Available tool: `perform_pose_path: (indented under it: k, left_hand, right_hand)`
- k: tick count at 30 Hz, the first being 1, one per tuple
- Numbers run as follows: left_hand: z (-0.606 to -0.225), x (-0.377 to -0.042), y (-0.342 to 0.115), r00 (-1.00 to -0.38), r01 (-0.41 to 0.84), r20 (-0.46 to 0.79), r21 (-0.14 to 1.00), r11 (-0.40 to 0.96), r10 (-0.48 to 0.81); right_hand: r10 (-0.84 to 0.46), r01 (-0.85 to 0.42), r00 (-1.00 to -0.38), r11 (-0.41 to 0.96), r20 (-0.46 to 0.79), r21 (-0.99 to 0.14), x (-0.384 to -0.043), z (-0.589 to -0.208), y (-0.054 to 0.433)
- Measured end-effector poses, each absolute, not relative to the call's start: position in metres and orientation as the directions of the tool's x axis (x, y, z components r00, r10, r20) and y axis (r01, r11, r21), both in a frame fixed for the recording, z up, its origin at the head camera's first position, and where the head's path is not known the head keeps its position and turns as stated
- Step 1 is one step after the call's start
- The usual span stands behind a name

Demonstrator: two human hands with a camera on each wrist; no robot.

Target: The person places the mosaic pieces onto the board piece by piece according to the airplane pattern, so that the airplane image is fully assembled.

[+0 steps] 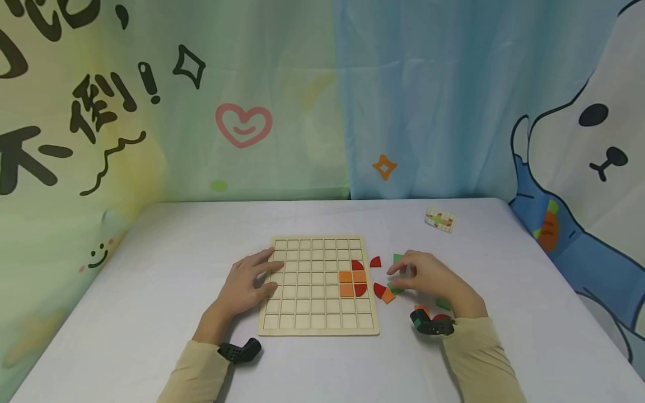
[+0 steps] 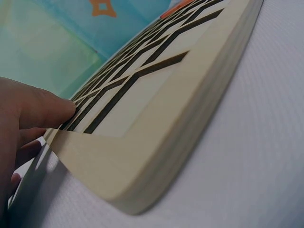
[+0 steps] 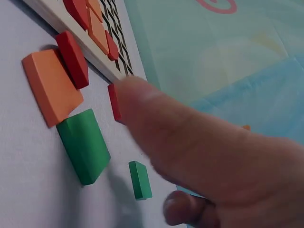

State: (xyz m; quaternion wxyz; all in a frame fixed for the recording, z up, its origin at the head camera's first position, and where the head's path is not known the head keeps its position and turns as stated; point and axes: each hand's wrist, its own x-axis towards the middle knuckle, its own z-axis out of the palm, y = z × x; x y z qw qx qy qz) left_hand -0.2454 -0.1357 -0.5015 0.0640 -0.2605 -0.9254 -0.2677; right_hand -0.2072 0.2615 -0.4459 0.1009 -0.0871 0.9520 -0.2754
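A pale wooden grid board (image 1: 307, 305) lies on the table. My left hand (image 1: 252, 282) rests at its left edge with fingers spread, the fingertips touching the rim. Orange square tiles (image 1: 345, 290) and red rounded tiles (image 1: 357, 265) sit in cells at the board's right side. Over the loose pieces right of the board hovers my right hand (image 1: 428, 274), fingers loosely bent; nothing shows in its grasp. Below its thumb are a green block (image 3: 85, 147), an orange block (image 3: 51, 85) and a red block (image 3: 73, 59). A smaller green block (image 3: 140, 180) lies farther off.
More loose pieces, including a green one (image 1: 443, 304) and a red one (image 1: 441, 317), lie near the right wrist. A small printed card (image 1: 440, 219) is at the back right of the white table (image 1: 151, 268). Printed curtains (image 1: 302, 101) hang behind.
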Motion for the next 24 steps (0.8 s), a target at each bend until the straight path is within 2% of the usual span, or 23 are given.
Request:
perform_pose_path:
  k: [8,24]
  left_hand:
    - [-0.503,-0.245,-0.136,-0.859,0.511,0.257,0.464,0.724,0.442]
    - [-0.502,-0.246,-0.136,-0.857,0.514,0.251,0.466,0.720,0.450]
  right_hand:
    - [-0.248,-0.074,-0.932,0.842,-0.263,-0.535,-0.205,-0.452,0.257]
    - [-0.225,-0.076,-0.942,0.867,-0.250,-0.493,-0.204,-0.455,0.258]
